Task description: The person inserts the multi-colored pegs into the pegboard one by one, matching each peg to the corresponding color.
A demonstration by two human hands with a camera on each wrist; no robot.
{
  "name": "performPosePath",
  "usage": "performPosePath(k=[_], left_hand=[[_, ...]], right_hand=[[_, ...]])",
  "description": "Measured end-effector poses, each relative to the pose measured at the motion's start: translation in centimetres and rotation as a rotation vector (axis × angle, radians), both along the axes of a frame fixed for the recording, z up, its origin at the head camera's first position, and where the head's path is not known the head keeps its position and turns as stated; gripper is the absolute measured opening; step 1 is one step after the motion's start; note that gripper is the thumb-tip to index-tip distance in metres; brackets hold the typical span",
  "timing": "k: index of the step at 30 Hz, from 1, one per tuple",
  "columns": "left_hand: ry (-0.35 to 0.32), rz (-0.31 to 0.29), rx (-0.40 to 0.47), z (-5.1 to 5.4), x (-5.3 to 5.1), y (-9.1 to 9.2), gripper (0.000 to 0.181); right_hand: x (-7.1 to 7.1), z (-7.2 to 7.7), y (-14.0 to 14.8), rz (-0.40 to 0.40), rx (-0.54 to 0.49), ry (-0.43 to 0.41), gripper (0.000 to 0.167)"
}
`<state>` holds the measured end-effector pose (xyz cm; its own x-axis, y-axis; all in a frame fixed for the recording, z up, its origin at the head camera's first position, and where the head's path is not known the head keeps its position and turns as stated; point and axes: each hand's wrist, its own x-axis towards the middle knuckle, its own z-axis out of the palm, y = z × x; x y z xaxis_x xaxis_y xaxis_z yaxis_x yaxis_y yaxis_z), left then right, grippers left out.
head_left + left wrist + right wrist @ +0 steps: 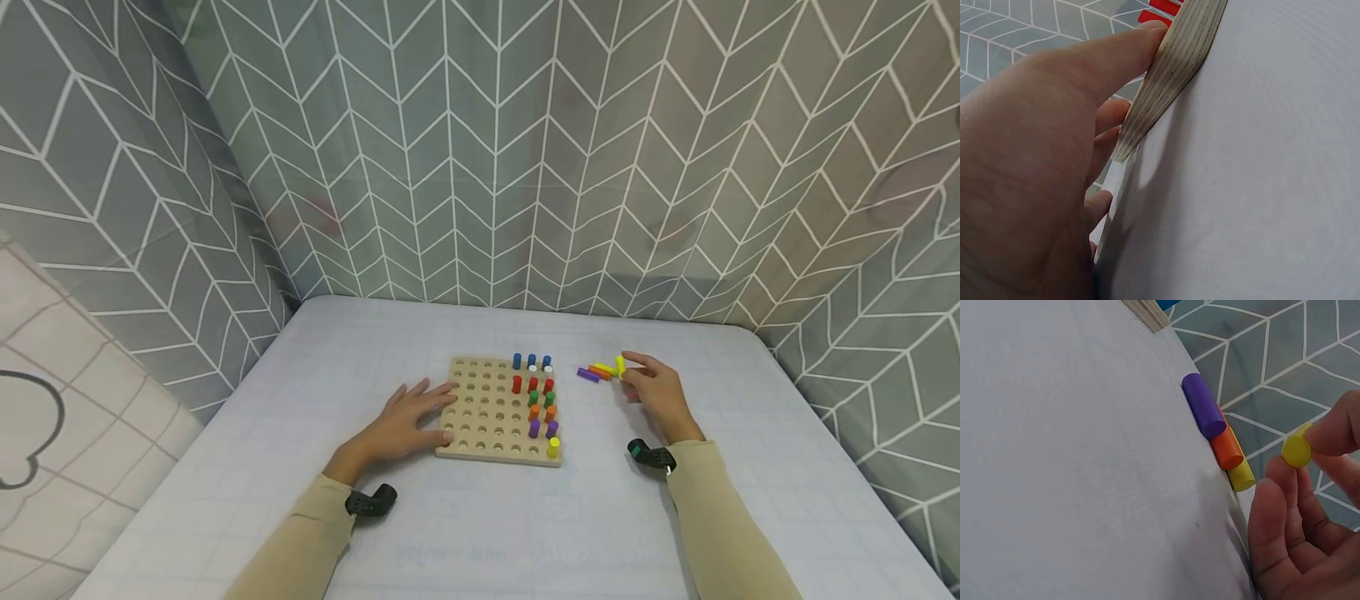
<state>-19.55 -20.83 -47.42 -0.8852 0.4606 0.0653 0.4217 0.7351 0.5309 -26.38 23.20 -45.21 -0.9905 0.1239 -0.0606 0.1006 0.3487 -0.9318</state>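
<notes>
A wooden peg board (491,455) lies flat on the table, its right-hand columns holding blue, white, red, green, orange and purple pegs and one yellow peg (553,447) at the near right corner. My left hand (401,423) rests on the board's left edge with fingers spread; in the left wrist view the thumb touches the board's side (1172,72). Right of the board, my right hand (662,398) pinches a yellow peg (1297,452) between thumb and fingers. Beside it lie a loose purple peg (1204,406), an orange peg (1227,450) and another yellow peg (1242,476).
The table (480,517) has a pale cloth cover. Behind it and along the sides hangs a grey curtain (472,167) with white chevron lines. Each wrist wears a black camera, one on the left (372,501) and one on the right (651,455).
</notes>
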Motion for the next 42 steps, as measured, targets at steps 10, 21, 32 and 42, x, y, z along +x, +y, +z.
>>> performPosePath(k=[10, 21, 32, 42], left_hand=[[0.001, -0.005, 0.010, 0.3, 0.2, 0.0, 0.074], [0.009, -0.005, 0.006, 0.2, 0.1, 0.0, 0.074], [-0.002, -0.001, -0.002, -0.1, 0.0, 0.0, 0.075], [-0.008, 0.008, -0.007, 0.1, 0.2, 0.1, 0.074]], right_hand=[[0.2, 0.1, -0.5, 0.017, -0.085, -0.036, 0.051], [1.0, 0.5, -1.9, 0.050, -0.146, -0.067, 0.047], [2.1, 0.4, -3.2, 0.067, -0.216, -0.039, 0.046], [3.4, 0.4, -4.0, 0.113, -0.251, -0.029, 0.042]])
